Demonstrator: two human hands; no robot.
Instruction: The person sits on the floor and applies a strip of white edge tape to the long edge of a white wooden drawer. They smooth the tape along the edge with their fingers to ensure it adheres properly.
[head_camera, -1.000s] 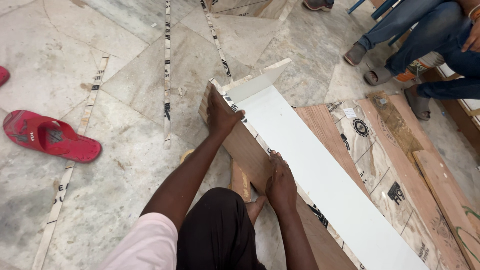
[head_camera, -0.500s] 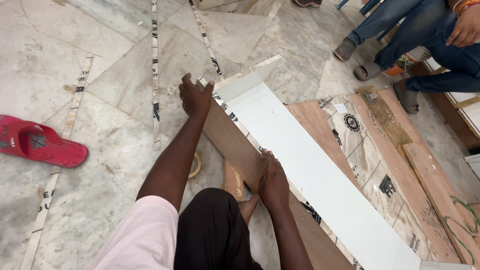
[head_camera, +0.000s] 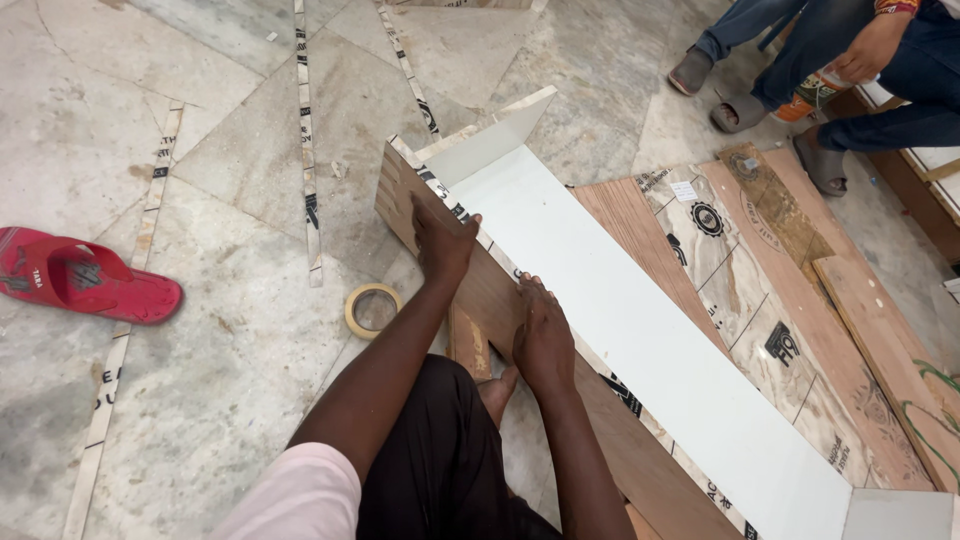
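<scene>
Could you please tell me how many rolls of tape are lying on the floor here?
1: the tape roll lies flat on the marble floor, left of the left hand and the plywood panel. Others may be hidden.
</scene>
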